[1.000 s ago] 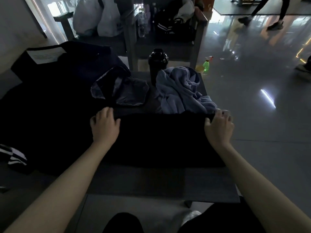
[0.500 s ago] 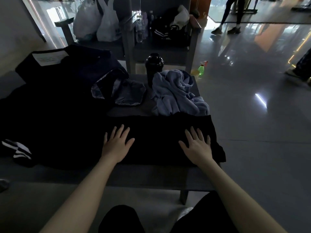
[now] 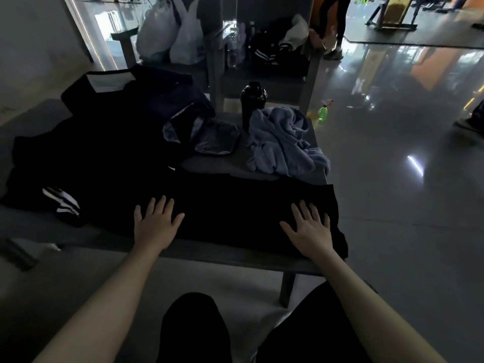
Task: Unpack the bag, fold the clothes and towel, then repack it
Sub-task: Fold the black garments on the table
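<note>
Two hands lie flat, palms down and fingers spread, on a folded black garment [image 3: 251, 213] that stretches along the near edge of the grey desk [image 3: 235, 255]; neither grips anything. The left hand [image 3: 155, 226] presses the garment's left end, and the right hand [image 3: 311, 230] rests on its right end, close to the near right corner of the desk, where the cloth hangs slightly over the edge. Behind the garment, toward the far right corner, a crumpled lavender-blue towel [image 3: 281, 142] sits in a loose heap, and a black bottle [image 3: 253, 106] stands upright just behind it at the far edge, touching or almost touching the heap. Left of the towel lies a dark bag [image 3: 146, 106], its opening turned toward the middle of the desk with pale lining [image 3: 214, 142] showing and a white label [image 3: 108, 81] near its far end. More dark clothing [image 3: 78, 163] is spread over the left part of the desk, and a piece with white stripes [image 3: 62, 204] lies near the near edge, left of the left hand. On the glossy floor beyond the far right corner stands a small green spray bottle [image 3: 323, 113]. Farther back, white plastic bags [image 3: 172, 38] sit on another bench.
</note>
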Motion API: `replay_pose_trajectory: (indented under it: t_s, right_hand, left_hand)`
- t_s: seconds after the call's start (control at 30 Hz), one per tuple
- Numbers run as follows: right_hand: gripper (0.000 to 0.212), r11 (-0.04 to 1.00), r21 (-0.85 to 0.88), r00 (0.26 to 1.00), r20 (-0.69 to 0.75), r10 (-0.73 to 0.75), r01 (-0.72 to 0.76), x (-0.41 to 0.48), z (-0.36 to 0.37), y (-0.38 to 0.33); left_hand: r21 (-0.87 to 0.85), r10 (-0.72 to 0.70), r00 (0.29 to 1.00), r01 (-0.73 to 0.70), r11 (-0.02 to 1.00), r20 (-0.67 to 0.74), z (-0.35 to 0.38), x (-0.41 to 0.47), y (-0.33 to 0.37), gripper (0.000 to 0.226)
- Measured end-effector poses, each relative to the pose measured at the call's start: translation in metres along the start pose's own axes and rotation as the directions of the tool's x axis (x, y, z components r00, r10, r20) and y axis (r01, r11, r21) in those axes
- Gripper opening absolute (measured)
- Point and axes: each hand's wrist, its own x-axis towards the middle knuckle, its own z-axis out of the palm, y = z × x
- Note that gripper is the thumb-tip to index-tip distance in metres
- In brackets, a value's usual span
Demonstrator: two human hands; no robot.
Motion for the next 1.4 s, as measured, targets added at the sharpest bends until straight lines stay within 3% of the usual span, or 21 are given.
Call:
replay_pose_trajectory:
  t_s: [0.1, 0.17, 0.23, 0.27, 0.37, 0.43, 0.53, 0.63, 0.7, 0.77, 0.83, 0.9, 0.97, 1.0, 1.03, 1.1, 1.3, 1.4]
  right_hand:
    - [0.070, 1.000, 0.009, 1.000, 0.013, 0.004, -0.004, -0.003, 0.001, -0.001]
    - [0.070, 1.000, 0.015, 1.000, 0.014, 0.008, -0.008, -0.003, 0.001, -0.002]
    - [0.070, 1.000, 0.022, 1.000, 0.007, 0.004, -0.004, -0.002, 0.001, -0.002]
    - [0.070, 1.000, 0.023, 1.000, 0.002, 0.001, -0.001, -0.002, 0.001, -0.002]
    - [0.070, 1.000, 0.022, 1.000, -0.007, -0.005, 0.005, -0.003, 0.003, -0.002]
    - [0.070, 1.000, 0.021, 1.000, -0.010, -0.005, 0.005, -0.002, 0.002, -0.001]
    - [0.070, 1.000, 0.023, 1.000, -0.004, -0.010, 0.010, -0.002, 0.002, -0.001]
    - [0.070, 0.999, 0.027, 1.000, -0.003, -0.017, 0.017, -0.002, 0.003, -0.001]
    - [0.070, 0.999, 0.025, 1.000, 0.000, -0.025, 0.025, -0.002, 0.003, -0.001]
    - [0.069, 0.999, 0.023, 0.999, -0.005, -0.040, 0.040, -0.001, 0.003, -0.001]
    - [0.069, 0.998, 0.020, 0.998, -0.018, -0.060, 0.060, -0.001, 0.003, -0.002]
    - [0.068, 0.997, 0.013, 0.997, -0.025, -0.075, 0.075, 0.001, 0.004, -0.004]
    - [0.068, 0.996, 0.006, 0.996, -0.026, -0.085, 0.085, 0.002, 0.004, -0.005]
    - [0.068, 0.996, 0.004, 0.996, -0.025, -0.087, 0.087, 0.003, 0.004, -0.005]
    - [0.068, 0.996, 0.002, 0.996, -0.026, -0.089, 0.089, 0.003, 0.004, -0.005]
    - [0.068, 0.996, 0.005, 0.995, -0.030, -0.092, 0.092, 0.003, 0.004, -0.005]
    - [0.069, 0.991, -0.001, 0.991, -0.028, -0.133, 0.133, 0.006, 0.003, -0.002]
    - [0.069, 0.988, -0.008, 0.987, -0.026, -0.156, 0.156, 0.009, 0.001, -0.002]
  left_hand:
    - [0.077, -0.040, 0.999, 0.039, 0.996, 0.013, -0.006, 0.004, 0.007, 0.064]
    - [0.094, -0.094, 0.986, 0.108, 0.990, -0.136, -0.012, -0.004, 0.015, 0.062]
    - [-0.002, -0.158, 0.932, 0.166, 0.986, -0.326, -0.017, -0.015, 0.017, 0.045]
    - [-0.088, -0.230, 0.917, 0.213, 0.973, -0.327, -0.022, -0.020, 0.015, 0.038]
    - [-0.326, -0.448, 0.892, 0.442, 0.836, 0.062, -0.025, -0.022, -0.001, 0.049]
    - [-0.517, -0.438, 0.849, 0.528, 0.673, 0.297, -0.023, -0.023, -0.006, 0.058]
    - [-0.779, -0.426, 0.820, 0.534, 0.330, 0.382, -0.027, -0.018, -0.002, 0.052]
    - [-0.867, -0.398, 0.781, 0.492, -0.082, 0.481, -0.038, -0.010, 0.011, 0.047]
    - [-0.870, -0.428, 0.758, 0.444, -0.215, 0.493, -0.043, -0.007, 0.020, 0.050]
    - [-0.891, -0.456, 0.766, 0.363, -0.275, 0.453, -0.047, -0.005, 0.029, 0.051]
    - [-0.944, -0.491, 0.807, 0.279, -0.175, 0.329, -0.055, -0.007, 0.040, 0.049]
    - [-0.979, -0.426, 0.904, 0.094, 0.182, 0.007, -0.059, -0.010, 0.053, 0.041]
    - [-0.834, -0.120, 0.946, -0.200, 0.514, -0.301, -0.057, -0.015, 0.066, 0.031]
    - [-0.731, 0.054, 0.930, -0.321, 0.602, -0.365, -0.050, -0.015, 0.070, 0.028]
    - [-0.644, 0.211, 0.911, -0.400, 0.652, -0.353, -0.043, -0.016, 0.074, 0.028]
    - [-0.520, 0.405, 0.893, -0.446, 0.728, -0.198, -0.032, -0.021, 0.078, 0.035]
    - [-0.496, 0.436, 0.900, -0.385, 0.778, -0.015, -0.031, -0.026, 0.071, 0.036]
    - [-0.448, 0.483, 0.848, -0.352, 0.822, 0.219, -0.040, -0.019, 0.069, 0.020]
